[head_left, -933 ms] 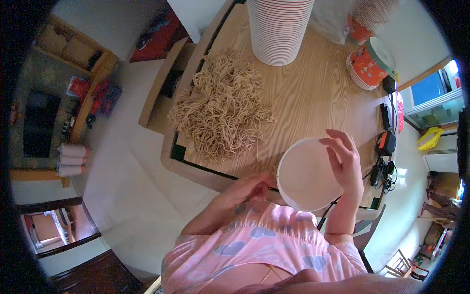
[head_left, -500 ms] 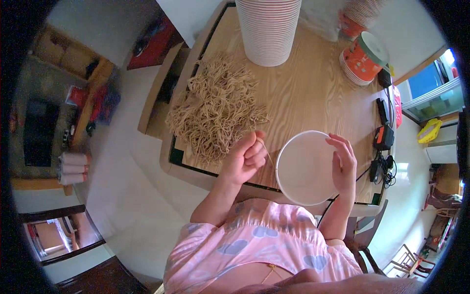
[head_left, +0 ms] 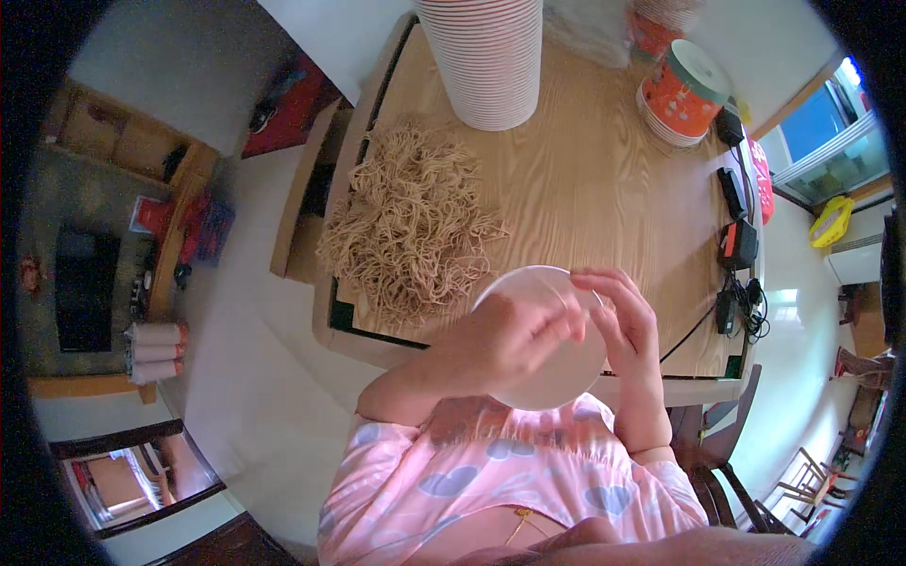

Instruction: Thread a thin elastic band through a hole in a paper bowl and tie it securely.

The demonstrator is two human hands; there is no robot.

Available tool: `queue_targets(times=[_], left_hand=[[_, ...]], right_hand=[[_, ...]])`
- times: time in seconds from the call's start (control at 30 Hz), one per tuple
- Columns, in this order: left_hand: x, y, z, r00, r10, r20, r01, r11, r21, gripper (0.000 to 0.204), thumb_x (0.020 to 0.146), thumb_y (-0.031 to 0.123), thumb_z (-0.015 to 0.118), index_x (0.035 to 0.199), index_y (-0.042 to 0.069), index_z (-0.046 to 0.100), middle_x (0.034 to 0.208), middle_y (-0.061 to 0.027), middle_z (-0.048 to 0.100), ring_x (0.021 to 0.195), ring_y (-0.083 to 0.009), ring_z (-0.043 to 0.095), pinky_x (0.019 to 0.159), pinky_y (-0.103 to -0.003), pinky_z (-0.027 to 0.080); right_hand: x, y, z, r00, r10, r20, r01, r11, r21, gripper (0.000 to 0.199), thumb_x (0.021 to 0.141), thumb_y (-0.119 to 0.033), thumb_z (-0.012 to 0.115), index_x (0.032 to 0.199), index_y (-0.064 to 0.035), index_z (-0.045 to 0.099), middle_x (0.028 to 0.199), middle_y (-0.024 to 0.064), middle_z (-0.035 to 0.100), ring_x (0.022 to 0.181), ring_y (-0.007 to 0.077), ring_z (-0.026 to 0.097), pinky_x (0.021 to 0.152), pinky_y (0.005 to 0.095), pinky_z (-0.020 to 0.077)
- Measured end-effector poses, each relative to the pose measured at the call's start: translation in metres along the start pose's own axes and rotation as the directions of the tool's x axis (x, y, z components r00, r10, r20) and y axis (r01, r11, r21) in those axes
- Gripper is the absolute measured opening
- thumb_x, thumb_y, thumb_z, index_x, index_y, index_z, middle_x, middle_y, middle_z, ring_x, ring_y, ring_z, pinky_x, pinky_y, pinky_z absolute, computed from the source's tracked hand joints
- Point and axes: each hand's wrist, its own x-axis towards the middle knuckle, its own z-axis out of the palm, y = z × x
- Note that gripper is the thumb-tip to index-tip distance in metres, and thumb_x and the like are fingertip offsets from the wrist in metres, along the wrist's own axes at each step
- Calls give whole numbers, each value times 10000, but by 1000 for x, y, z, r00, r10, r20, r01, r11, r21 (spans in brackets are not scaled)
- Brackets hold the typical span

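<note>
The work appears unfinished: a big heap of loose tan strands (head_left: 415,222) lies on the light wood-grain bench (head_left: 585,189), and the white, round, open tub (head_left: 576,363) is between both hands at its near edge. The blurred left hand (head_left: 528,340) crosses the tub, the right hand (head_left: 628,325) curves at its side; whether either grip pinches anything, one cannot tell.

We have our right hand (head_left: 627,325) at the rim of a white tub (head_left: 570,368) and our left hand (head_left: 528,332) (blurred, its hold unclear) over the tub's mouth. Left of our hands lies tangled tan cord (head_left: 406,222); beyond them rises a stack of tubs (head_left: 486,61); rightward, black adapters (head_left: 738,243) sit on the wooden table (head_left: 585,189).
</note>
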Motion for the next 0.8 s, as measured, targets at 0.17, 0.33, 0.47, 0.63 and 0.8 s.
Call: queue_targets(times=[0.17, 0.33, 0.47, 0.63, 0.8], left_hand=[[-11, -20, 36, 999, -38, 35, 21, 924, 381, 233, 859, 213, 543, 720, 32, 592, 672, -146, 608, 601, -315, 615, 516, -412, 481], [-14, -23, 37, 996, -84, 11, 74, 924, 374, 217, 857, 201, 568, 747, 14, 586, 680, -162, 598, 616, -333, 608, 533, -418, 469], [-15, -25, 38, 998, -29, -61, 45, 954, 297, 205, 854, 216, 564, 796, 23, 603, 665, -152, 584, 592, -332, 601, 516, -419, 468], [-16, -24, 36, 991, -123, 43, 103, 944, 312, 161, 852, 180, 569, 906, 39, 623, 737, -155, 611, 675, -333, 616, 577, -413, 482], [-19, -29, 33, 998, -39, 54, 20, 946, 324, 159, 827, 194, 585, 875, 48, 626, 726, -152, 607, 652, -331, 613, 574, -421, 485]], right_hand=[[-21, -3, 4, 1000, -6, -5, 6, 1000, -27, 172, 770, -67, 667, 915, 17, 628, 901, 103, 595, 887, 218, 572, 787, 296, 446], [-26, 4, 4, 995, 58, -81, -53, 996, 70, 69, 768, 37, 624, 822, 8, 593, 860, 81, 590, 859, 174, 570, 776, 277, 447], [-29, 1, 9, 975, 216, -57, -180, 911, 372, 100, 787, 35, 617, 865, 15, 558, 858, 63, 587, 858, 143, 562, 781, 263, 443], [-28, 5, 8, 978, 210, -19, -151, 762, 629, 183, 794, 13, 643, 928, -10, 521, 886, 54, 588, 863, 130, 562, 774, 265, 450], [-18, -21, -2, 992, -8, 129, -1, 998, 70, 279, 748, -8, 683, 992, -32, 549, 969, 78, 587, 923, 171, 559, 766, 302, 466]])
